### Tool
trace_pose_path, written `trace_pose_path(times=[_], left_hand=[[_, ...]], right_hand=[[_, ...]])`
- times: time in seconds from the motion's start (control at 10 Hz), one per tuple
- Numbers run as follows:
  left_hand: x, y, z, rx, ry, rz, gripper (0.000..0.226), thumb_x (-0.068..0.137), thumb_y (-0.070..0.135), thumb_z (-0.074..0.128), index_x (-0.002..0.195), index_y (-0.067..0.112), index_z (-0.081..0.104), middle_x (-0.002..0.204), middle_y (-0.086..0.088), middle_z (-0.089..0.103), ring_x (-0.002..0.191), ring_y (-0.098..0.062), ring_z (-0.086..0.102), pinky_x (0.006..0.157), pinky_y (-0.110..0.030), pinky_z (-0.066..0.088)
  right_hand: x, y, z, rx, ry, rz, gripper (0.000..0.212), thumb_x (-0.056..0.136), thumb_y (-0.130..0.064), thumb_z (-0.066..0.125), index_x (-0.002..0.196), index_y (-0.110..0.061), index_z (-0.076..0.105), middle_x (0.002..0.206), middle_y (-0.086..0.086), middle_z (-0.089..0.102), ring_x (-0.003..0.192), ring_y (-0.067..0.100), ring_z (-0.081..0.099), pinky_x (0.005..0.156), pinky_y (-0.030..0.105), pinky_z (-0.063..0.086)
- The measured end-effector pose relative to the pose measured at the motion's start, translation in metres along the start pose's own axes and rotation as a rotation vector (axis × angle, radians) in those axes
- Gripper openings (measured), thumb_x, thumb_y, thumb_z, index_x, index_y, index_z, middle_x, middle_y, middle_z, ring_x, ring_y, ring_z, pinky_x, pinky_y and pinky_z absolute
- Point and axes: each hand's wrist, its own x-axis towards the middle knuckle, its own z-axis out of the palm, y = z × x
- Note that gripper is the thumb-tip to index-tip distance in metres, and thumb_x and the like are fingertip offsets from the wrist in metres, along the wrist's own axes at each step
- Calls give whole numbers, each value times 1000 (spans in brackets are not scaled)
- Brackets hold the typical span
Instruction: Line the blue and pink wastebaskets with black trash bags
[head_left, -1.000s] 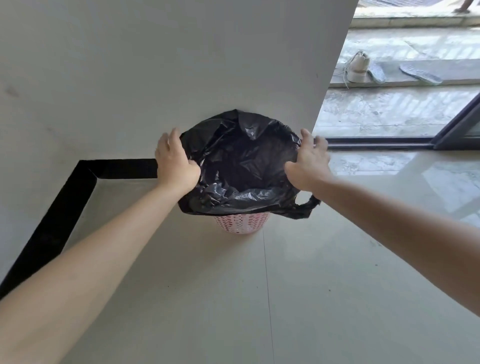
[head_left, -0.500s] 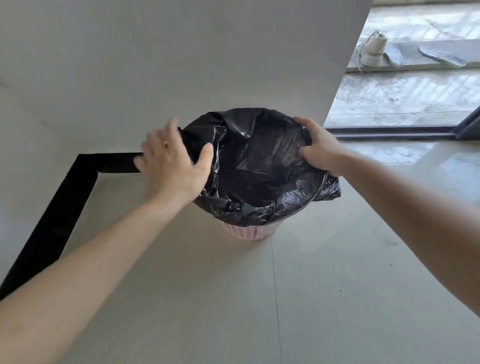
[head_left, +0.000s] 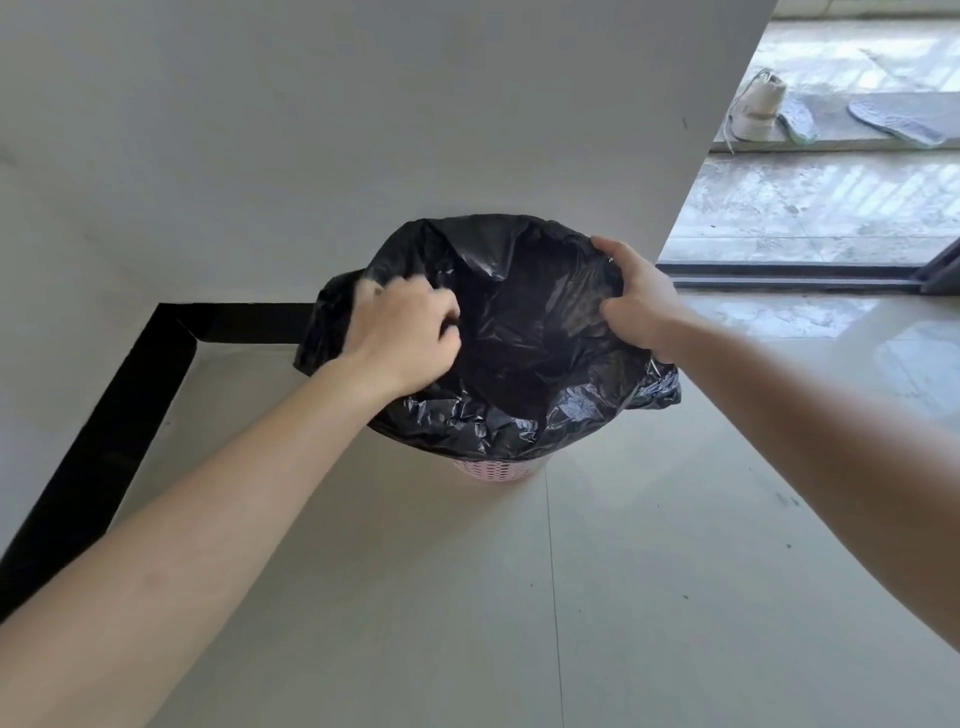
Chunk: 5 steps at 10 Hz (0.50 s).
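Observation:
A pink perforated wastebasket (head_left: 493, 471) stands on the floor against the white wall, with only its lower front showing. A black trash bag (head_left: 524, 358) sits in it, its mouth wide and its edge draped over the rim. My left hand (head_left: 402, 338) pinches the bag's left edge, slightly blurred. At the right edge, my right hand (head_left: 636, 296) grips the bag with its fingers curled over the plastic. The blue wastebasket is not in view.
The white wall (head_left: 363, 130) rises right behind the basket, with a black baseboard (head_left: 130, 415) turning a corner at left. Pale floor tiles lie in front. At right a sliding-door track (head_left: 795, 273) leads outside, where a white shoe (head_left: 758, 111) and insoles lie.
My left hand has moved from the outside of the bag's left edge to pinch the edge itself. The right hand keeps its grip. The bag's mouth looks wider, and the view is closer.

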Motion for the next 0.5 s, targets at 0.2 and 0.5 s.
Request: trace_pose_path(times=[0.2,0.5], left_hand=[[-35,-27,13,-703,50,-557,61,81,13,60,139,20,42,138,-13,45,126,-30,44,102,-42,39],[-39,1,7,-1005,125,-929,53,87,37,49,135,14,43,130,-10,55,122,-33,51,104,-49,42]], right_hand=[[-3,-4,5,32,46,21,79,75,-2,40,142,-45,41,128,0,59,118,25,54,102,40,48],[-19,-20,-4,-16,99,22,72,86,-26,59,152,-30,31,152,11,32,137,30,35,114,43,33]])
